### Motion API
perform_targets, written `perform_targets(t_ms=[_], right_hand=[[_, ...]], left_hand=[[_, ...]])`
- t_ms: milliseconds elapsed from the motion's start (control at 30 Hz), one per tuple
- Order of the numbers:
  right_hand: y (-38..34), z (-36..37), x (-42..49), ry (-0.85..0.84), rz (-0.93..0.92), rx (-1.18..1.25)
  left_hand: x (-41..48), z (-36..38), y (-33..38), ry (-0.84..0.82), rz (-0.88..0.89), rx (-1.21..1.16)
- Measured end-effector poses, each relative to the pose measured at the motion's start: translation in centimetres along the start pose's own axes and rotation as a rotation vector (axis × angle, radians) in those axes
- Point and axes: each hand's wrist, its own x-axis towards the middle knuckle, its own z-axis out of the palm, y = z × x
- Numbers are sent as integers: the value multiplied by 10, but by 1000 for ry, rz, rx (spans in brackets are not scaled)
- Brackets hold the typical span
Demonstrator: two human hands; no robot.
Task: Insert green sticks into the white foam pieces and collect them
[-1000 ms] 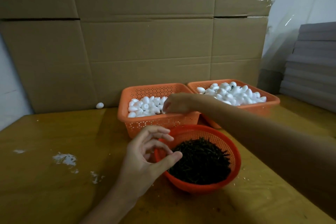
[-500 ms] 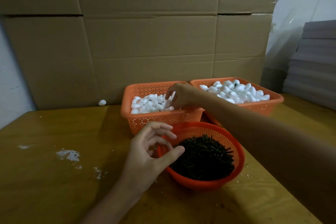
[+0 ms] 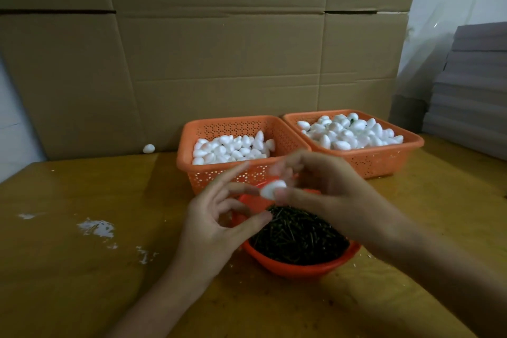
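My right hand [image 3: 323, 189] pinches a white egg-shaped foam piece [image 3: 271, 189] just above the near rim of a round orange bowl [image 3: 296, 269] filled with dark green sticks [image 3: 299, 236]. To its left, my left hand [image 3: 216, 222] holds its fingers spread with nothing visible between them; the fingertips sit close to the foam piece. Behind the hands stand two square orange baskets of white foam pieces: the left basket [image 3: 192, 167] and the right basket [image 3: 384, 156].
A wooden table [image 3: 82, 282] carries white crumbs [image 3: 96, 228] at the left. One stray foam piece [image 3: 148, 148] lies by the cardboard wall [image 3: 219, 49] at the back. Stacked grey sheets [image 3: 474, 90] stand at the right.
My right hand has left the left basket with a foam piece and come back toward me, over the stick bowl. My left hand has risen slightly to meet it.
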Motion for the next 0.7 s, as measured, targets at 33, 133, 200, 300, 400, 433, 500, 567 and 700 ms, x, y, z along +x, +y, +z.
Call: perform_targets(t_ms=[33,133,200,300,400,433,500,567,700], right_hand=[[4,3,-9,-3,14,1],[12,10,-16,24,-10,-48],[13,10,-15,50,-55,-135],[18,2,-18,54,-125,-447],[25,-12,-17,-34,-71,-743],[27,-17,-15,-114,-23,-818],[32,-21,-12,-279,55,-909],[32,-21,-12,-317,73,-910],[33,-18,-13,-255,94,-859]], left_hand=[[0,0,0,-19,15,24],[1,1,-1,-46,82,75],[0,2,0,-51,77,55],[-1,2,2,-60,1,5],[-2,3,2,-27,-49,-50],[-1,4,2,-10,-55,-84],[0,3,3,15,-64,-143],[1,2,3,13,-66,-155],[0,0,2,5,-36,-139]])
